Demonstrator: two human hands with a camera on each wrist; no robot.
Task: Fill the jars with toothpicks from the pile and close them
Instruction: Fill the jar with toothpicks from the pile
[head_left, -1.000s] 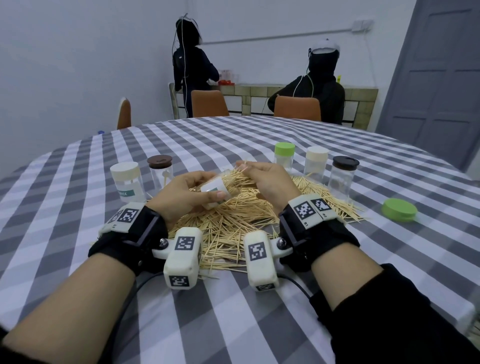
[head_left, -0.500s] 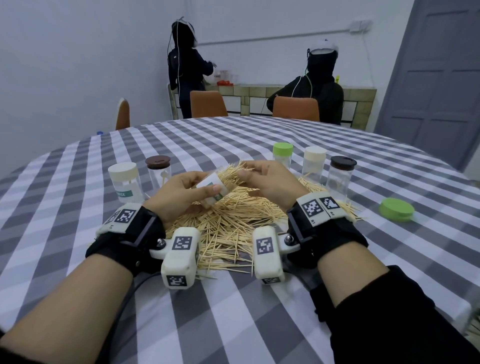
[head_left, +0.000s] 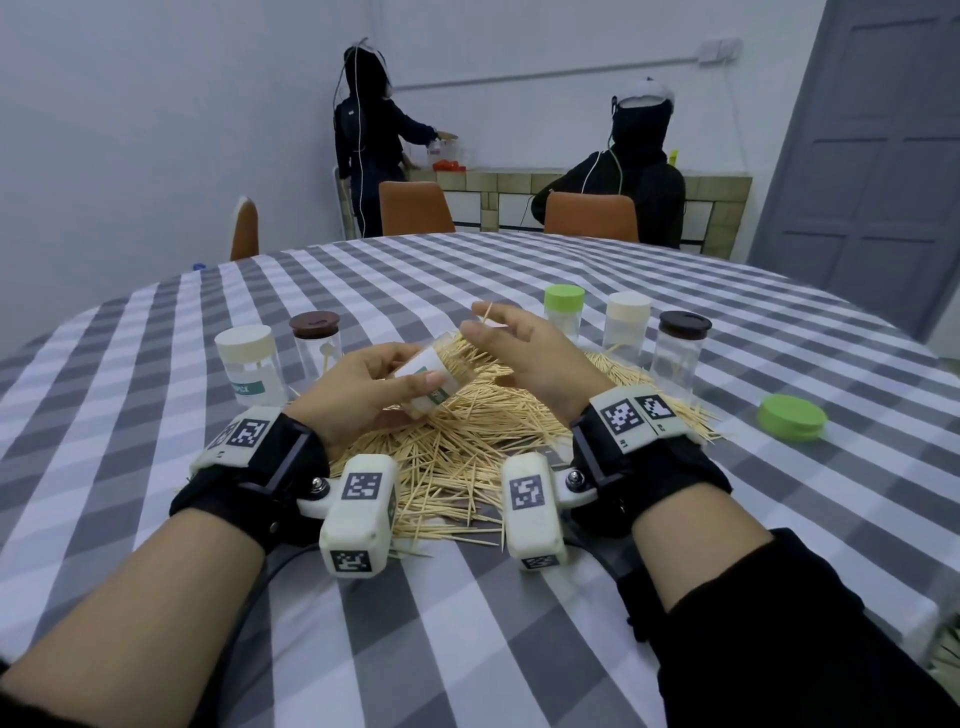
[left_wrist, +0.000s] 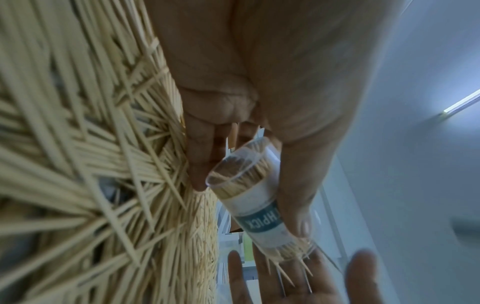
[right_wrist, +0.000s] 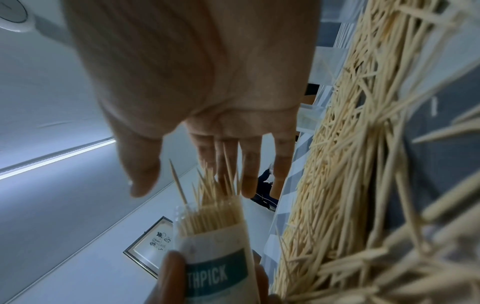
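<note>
Grey and white checks are covering the round worktop (head_left: 519, 270), and two people in dark clothes are staying at the back of the room. A big pile of toothpicks (head_left: 467, 441) is lying in the middle of the frame, between both wrists.

The left hand (head_left: 358, 395) is sitting just left of centre, above the pile. Its thumb and fingers are curling round an open jar (head_left: 426, 379) with a white and green label. The jar is tilting, with its mouth pointing up and to the right. It is packed with toothpicks, and some tips are sticking out of the mouth.

The right hand (head_left: 524, 358) is hovering just right of the jar's mouth. Its fingers are spread out and loose, not gripping anything. One toothpick (head_left: 487, 314) is poking up by its fingertips.

Half a second ago the right hand was curled close over the jar's mouth; now it is opening up and lifting a little. The left hand is still holding the jar in about the same spot.

Five closed jars are standing behind the pile. A loose green lid (head_left: 792, 417) is lying at the right of the frame.
</note>
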